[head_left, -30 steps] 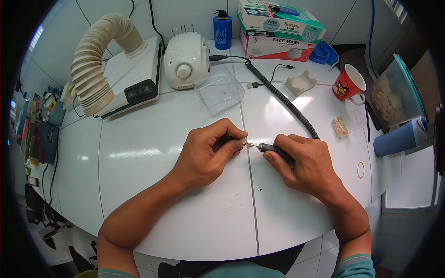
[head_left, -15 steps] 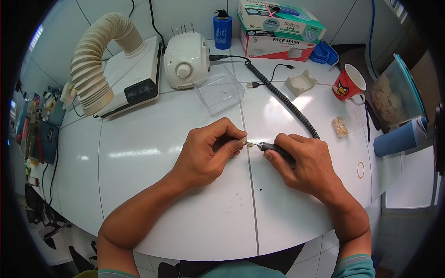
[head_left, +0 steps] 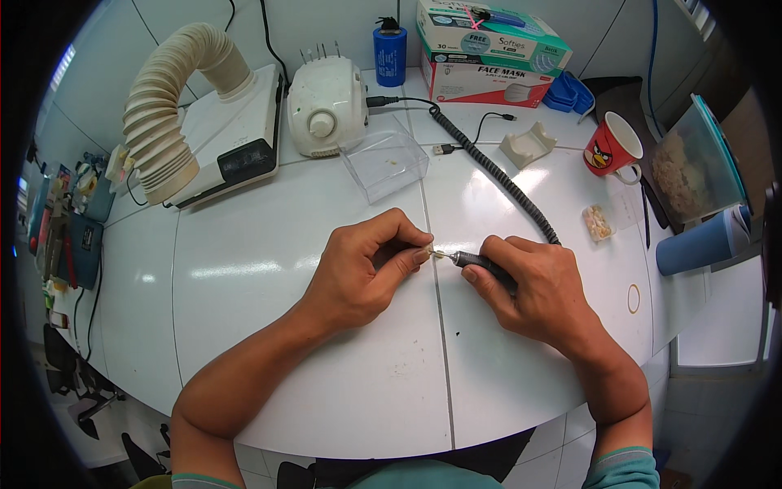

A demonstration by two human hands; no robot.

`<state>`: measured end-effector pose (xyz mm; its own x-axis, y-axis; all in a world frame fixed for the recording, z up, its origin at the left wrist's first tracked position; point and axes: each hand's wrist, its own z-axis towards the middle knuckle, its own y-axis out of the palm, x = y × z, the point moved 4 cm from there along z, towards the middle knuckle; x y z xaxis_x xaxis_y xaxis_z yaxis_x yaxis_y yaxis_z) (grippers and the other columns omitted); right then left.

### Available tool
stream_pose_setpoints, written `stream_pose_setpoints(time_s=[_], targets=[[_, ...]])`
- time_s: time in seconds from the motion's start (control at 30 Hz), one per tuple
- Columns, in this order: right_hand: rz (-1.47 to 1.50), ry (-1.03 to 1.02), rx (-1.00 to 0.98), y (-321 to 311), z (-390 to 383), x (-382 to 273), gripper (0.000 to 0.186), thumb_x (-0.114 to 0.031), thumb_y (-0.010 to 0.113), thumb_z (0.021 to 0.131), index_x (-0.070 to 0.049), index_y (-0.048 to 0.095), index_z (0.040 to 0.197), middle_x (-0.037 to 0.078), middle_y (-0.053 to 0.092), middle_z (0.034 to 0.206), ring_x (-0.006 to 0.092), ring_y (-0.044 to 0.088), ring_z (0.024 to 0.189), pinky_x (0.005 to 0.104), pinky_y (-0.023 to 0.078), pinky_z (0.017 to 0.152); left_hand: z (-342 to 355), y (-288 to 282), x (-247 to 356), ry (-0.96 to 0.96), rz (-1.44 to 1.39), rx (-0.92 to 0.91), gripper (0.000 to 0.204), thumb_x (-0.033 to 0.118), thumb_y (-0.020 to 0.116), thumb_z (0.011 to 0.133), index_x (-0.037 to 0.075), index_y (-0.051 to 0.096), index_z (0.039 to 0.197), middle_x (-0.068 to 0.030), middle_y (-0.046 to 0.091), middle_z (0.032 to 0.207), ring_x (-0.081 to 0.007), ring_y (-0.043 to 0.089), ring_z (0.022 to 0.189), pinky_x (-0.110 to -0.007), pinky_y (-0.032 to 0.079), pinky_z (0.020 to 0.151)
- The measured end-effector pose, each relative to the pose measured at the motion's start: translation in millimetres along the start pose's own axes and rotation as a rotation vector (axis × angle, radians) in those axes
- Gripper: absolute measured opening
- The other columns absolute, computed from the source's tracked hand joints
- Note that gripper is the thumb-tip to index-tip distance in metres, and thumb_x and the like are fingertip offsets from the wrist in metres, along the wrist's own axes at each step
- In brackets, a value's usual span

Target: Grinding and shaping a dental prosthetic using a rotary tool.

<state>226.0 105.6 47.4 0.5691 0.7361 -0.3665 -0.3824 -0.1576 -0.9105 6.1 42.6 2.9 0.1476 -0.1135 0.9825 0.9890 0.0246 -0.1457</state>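
Handpiece (head_left: pixel 487 266) is near box (head_left: pixel 604 238) (pale bits (head_left: pixel 596 218) inside, seemingly).

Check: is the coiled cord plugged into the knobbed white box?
In: the black plug of the coiled cord meets the knobbed white box without visible gap.

Left hand (head_left: pixel 362 265): pinching | right hand (head_left: pixel 533 285): curled grip | forearms (head_left: pixel 252 363): angled inward

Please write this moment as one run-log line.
left hand: pinching small piece; right hand: holding black handpiece, bit near piece; nearby: coiled cord
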Motion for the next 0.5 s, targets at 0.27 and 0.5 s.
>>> stream_pose_setpoints(time_s=[0.27, 0.5], targets=[[-0.005, 0.005, -0.011, 0.7, -0.2, 0.2, 0.03, -0.036, 0.077, 0.103, -0.009, 0.071, 0.095, 0.008, 0.067, 0.069, 0.0307, 0.065, 0.055, 0.0437, 0.047, 0.051, -0.2, 0.0, -1.4, -0.047, 0.001, -0.056, 0.009, -0.007, 0.069, 0.106, -0.006, 0.071, 0.115, -0.0092, 0.076, 0.11, -0.0117, 0.073, 0.104, -0.027, 0.061, 0.096], [0.0, 0.006, -0.01, 0.7, -0.2, 0.0, 0.03, -0.037, 0.077, 0.104, -0.009, 0.072, 0.096, 0.008, 0.068, 0.07, 0.0299, 0.065, 0.055, 0.0431, 0.048, 0.052, -0.5, 0.8, -2.2, 0.023, -0.018, -0.006, 0.009, -0.005, 0.07, 0.106, -0.006, 0.075, 0.114, -0.01, 0.079, 0.099, -0.0107, 0.074, 0.095, -0.027, 0.06, 0.086]])
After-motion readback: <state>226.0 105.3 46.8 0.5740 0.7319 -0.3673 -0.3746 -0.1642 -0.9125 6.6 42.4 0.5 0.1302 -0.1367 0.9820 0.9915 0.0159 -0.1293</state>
